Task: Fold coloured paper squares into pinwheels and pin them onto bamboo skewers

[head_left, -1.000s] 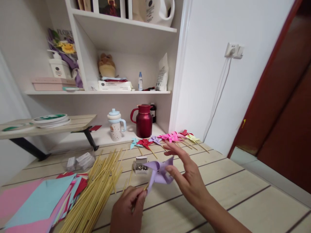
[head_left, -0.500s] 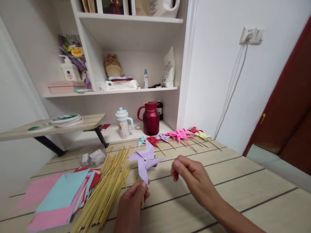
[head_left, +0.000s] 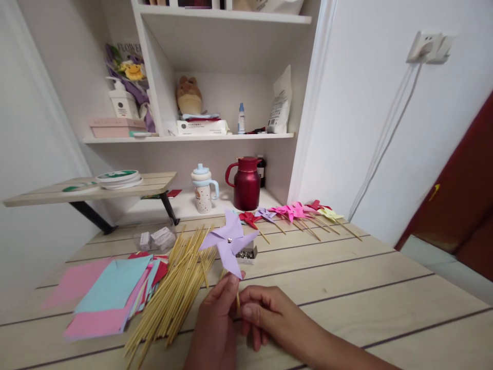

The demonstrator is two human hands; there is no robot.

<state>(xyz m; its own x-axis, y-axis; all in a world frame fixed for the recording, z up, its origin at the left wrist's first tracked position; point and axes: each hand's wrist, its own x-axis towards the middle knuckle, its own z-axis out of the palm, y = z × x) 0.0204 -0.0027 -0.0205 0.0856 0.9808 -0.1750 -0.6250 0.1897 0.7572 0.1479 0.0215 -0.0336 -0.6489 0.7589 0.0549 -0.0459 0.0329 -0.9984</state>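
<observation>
Left hand (head_left: 217,319): is pinching the stick (head_left: 238,300) just below the pinwheel (head_left: 222,239); the grip is clamped.
Right hand (head_left: 271,311): is curling in close beside the lower stick; whether it is gripping or merely touching cannot be told.
Stick: is passing down between both hands, its lower end hidden; the next move is probably calling for a firm left pinch while the right hand works low, clear of the blades (head_left: 232,224).
Pinwheel: is standing above the left hand, lilac, its face towards the camera, raised off the table (head_left: 358,288).
Pin (head_left: 229,240): is sitting at the centre of the blades; the step in hand is seemingly a final adjusting or checking, since the parts are appearing joined.
Box (head_left: 247,261): is standing open behind the pinwheel, partly covered, and is showing more pins.
Bundle (head_left: 175,288): is lying left of the hands, its sticks fanning loosely.
Sheets (head_left: 111,288): are lying stacked unevenly beyond the bundle's left side.
Other pinwheels (head_left: 295,211): are lying along the far edge, in front and to the right of the jug (head_left: 247,186).
</observation>
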